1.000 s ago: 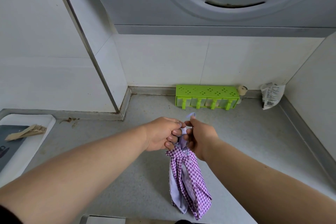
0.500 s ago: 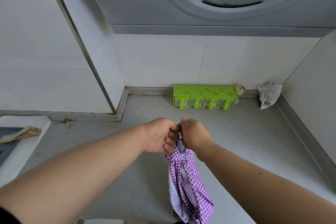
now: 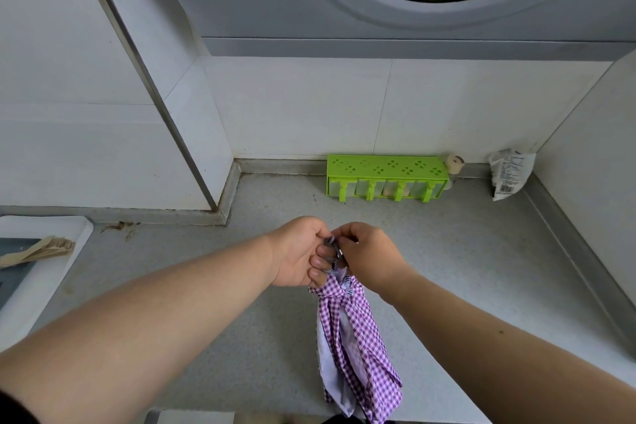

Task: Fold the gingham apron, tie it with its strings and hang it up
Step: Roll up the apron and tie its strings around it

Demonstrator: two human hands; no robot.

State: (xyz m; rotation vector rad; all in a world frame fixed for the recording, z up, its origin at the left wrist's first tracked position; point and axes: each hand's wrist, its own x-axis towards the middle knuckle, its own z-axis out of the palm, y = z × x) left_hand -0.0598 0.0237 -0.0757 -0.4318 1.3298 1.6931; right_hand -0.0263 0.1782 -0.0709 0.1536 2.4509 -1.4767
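We see soft, even daylight, faint shadow under the hands, sharp focus there, wide-angle bending lines toward the edges.

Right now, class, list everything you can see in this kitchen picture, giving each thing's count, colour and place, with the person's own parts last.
gingham apron: one, purple and white, bundled, hanging from both hands above the counter.
apron strings: number unclear, pale, pinched between the hands.
counter: one, grey, below.
green rack: one, against the back wall.
packet: one, white, far right corner.
white tray: one, left edge.
wooden utensils: a bundle, tan, on the tray.
left hand: grips the apron top.
right hand: pinches the strings.
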